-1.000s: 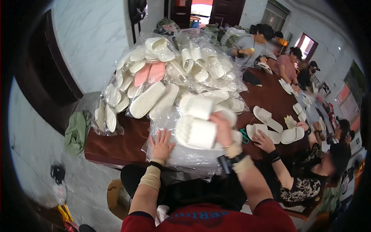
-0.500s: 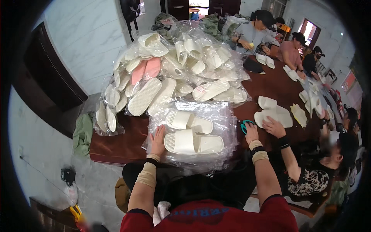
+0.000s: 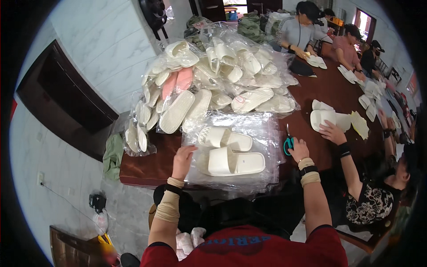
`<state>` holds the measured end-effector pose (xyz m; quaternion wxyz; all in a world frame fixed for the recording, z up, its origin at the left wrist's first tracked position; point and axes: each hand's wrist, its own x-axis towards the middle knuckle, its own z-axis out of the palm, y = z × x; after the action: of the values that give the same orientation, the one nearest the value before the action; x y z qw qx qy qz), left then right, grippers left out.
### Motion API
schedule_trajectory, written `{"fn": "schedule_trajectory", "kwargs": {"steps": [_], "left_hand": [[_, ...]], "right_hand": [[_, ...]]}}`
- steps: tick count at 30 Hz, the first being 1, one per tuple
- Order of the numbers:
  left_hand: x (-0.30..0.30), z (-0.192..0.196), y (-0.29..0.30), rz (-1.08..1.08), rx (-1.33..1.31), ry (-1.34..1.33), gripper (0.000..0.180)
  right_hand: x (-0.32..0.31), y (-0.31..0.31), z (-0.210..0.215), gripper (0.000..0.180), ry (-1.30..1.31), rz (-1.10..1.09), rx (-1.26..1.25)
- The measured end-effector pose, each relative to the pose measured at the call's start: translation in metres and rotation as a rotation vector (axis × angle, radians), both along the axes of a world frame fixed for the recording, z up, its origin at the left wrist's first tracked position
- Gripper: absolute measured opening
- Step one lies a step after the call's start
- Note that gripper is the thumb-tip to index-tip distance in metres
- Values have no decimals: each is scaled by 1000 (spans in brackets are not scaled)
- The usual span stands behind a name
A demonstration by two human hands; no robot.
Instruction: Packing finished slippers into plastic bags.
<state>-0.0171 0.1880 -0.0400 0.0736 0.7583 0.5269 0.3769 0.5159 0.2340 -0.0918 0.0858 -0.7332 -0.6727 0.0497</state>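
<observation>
Slippers (image 3: 229, 153) on clear bags (image 3: 267, 129); left hand (image 3: 183, 156) flat, right hand (image 3: 299, 149) seemingly pinching scissors (image 3: 288, 143).

Two cream-white foam slide slippers (image 3: 231, 153) lie side by side, soles down, on a stack of clear plastic bags (image 3: 262, 129) at the near edge of the dark brown wooden table (image 3: 147, 162). A pair of teal-handled scissors (image 3: 288, 142) rests closed just beyond the bags' right edge, blades pointing away.
</observation>
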Motion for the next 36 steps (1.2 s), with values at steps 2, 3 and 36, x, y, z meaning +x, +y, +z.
{"fn": "schedule_trajectory", "kwargs": {"steps": [2, 3, 36], "left_hand": [[11, 0, 1, -124, -81, 61, 35], [15, -7, 2, -155, -115, 105, 35], [-67, -78, 43, -32, 65, 240, 13]], "right_hand": [[1, -3, 0, 65, 7, -19, -41], [-1, -6, 0, 65, 2, -18, -46], [-330, 7, 141, 57, -371, 927, -99]]}}
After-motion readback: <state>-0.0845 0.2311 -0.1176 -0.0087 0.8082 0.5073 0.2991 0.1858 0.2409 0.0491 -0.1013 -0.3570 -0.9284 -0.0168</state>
